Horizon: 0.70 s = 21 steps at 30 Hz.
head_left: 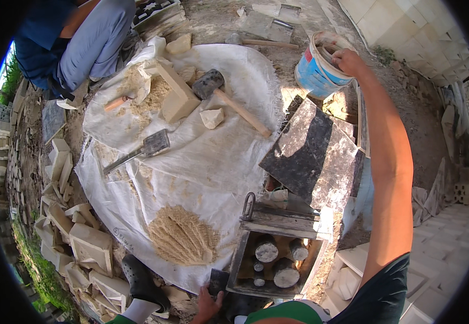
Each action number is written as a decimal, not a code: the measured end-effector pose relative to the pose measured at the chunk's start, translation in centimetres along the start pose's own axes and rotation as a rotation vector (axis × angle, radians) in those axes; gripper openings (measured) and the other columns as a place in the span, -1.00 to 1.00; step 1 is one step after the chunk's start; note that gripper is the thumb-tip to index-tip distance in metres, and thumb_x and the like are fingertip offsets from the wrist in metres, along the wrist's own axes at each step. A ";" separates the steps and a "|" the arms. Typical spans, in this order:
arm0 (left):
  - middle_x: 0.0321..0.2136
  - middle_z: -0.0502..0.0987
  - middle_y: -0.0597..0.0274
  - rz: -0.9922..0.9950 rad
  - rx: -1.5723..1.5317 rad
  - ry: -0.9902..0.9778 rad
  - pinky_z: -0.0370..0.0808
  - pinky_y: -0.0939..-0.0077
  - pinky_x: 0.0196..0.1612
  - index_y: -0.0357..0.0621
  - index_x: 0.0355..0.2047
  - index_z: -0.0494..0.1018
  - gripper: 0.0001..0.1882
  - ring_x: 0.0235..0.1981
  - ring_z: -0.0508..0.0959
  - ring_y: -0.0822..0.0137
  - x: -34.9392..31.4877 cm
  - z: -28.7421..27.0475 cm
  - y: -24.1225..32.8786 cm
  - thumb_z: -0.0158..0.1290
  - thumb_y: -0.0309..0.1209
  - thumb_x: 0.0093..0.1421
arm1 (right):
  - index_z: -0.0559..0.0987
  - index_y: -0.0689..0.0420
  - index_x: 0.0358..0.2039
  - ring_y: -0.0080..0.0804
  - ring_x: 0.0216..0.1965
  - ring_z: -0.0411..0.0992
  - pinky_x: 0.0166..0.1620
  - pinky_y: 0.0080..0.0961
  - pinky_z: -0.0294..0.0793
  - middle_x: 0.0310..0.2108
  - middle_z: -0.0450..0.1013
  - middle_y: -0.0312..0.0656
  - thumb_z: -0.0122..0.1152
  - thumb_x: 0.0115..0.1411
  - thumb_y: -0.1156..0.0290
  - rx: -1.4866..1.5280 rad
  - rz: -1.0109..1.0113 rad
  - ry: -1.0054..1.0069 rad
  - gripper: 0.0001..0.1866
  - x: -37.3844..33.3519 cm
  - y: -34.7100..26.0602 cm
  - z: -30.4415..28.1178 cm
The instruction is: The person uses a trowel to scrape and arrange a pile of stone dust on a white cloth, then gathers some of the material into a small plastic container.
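Note:
My right arm stretches to a blue-and-white bucket (321, 73) at the far right. My right hand (349, 61) is at its rim, fingers curled over the opening; a round-edged thing shows inside, but what the fingers grip is hard to make out. Low in the middle, my left hand (208, 306) is closed at the lower end of a small dark flat plate (219, 281). Beside that plate stands an open rectangular mould box (235, 270), with several round grey-topped cylinders (267, 251) inside and a metal loop (249, 205) at its far edge.
A white sheet (234, 162) bears a sand heap (183, 235), a mallet (208, 83), a flat-bladed trowel (155, 143) and pale blocks (180, 102). A dark board (304, 148) leans near the bucket. Broken pale pieces (90, 248) lie left; another person (91, 43) crouches far left.

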<state>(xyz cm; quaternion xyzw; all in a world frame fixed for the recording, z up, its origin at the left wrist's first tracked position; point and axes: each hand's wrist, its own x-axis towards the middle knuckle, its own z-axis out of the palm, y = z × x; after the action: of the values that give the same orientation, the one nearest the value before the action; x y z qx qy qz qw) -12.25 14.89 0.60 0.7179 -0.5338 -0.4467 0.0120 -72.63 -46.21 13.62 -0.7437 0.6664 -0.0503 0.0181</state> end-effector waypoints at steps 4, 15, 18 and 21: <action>-0.17 0.38 -0.25 0.022 -0.008 -0.014 0.38 0.08 -0.05 -0.42 -0.01 0.21 -0.32 -0.11 0.42 -0.19 0.1 -0.1 -0.5 0.21 -0.14 0.06 | 0.64 0.11 -0.30 -0.09 -0.26 0.50 -0.17 -0.27 0.45 -0.34 0.54 -0.02 0.19 0.09 0.36 0.051 0.067 -0.083 -0.81 -0.1 -1.4 0.0; 0.01 0.39 -0.33 -0.141 0.093 -0.193 0.34 -0.03 0.06 -0.28 0.07 0.23 -0.40 0.04 0.39 -0.29 -0.3 -2.4 3.2 -0.03 -0.03 0.23 | 0.67 0.11 -0.42 -0.06 -0.39 0.51 -0.29 -0.28 0.46 -0.42 0.54 0.01 0.15 -0.08 0.55 -0.107 -0.050 -0.093 -0.80 -1.2 0.1 0.9; 0.01 0.38 -0.33 -0.125 0.048 -0.172 0.33 -0.02 0.06 -0.29 0.08 0.22 -0.40 0.04 0.38 -0.28 -0.9 -4.0 5.6 -0.03 -0.05 0.23 | 0.67 0.10 -0.45 -0.03 -0.40 0.51 -0.30 -0.22 0.46 -0.46 0.53 0.04 0.10 -0.09 0.57 -0.064 0.020 -0.030 -0.79 -2.1 -1.0 0.7; 0.02 0.37 -0.32 -0.099 -0.003 -0.139 0.32 0.00 0.08 -0.29 0.09 0.21 -0.40 0.05 0.38 -0.27 -0.4 -2.9 4.2 -0.02 -0.07 0.23 | 0.64 0.14 -0.45 0.02 -0.35 0.50 -0.27 -0.20 0.46 -0.44 0.51 0.07 0.09 -0.06 0.57 -0.123 0.072 0.046 -0.82 -3.0 -1.6 -0.2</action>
<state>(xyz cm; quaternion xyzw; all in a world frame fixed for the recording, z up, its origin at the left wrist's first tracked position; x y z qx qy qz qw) -13.53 12.01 4.68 0.7105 -0.4966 -0.4964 -0.0460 -71.38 -43.05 13.84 -0.7175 0.6948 -0.0258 -0.0412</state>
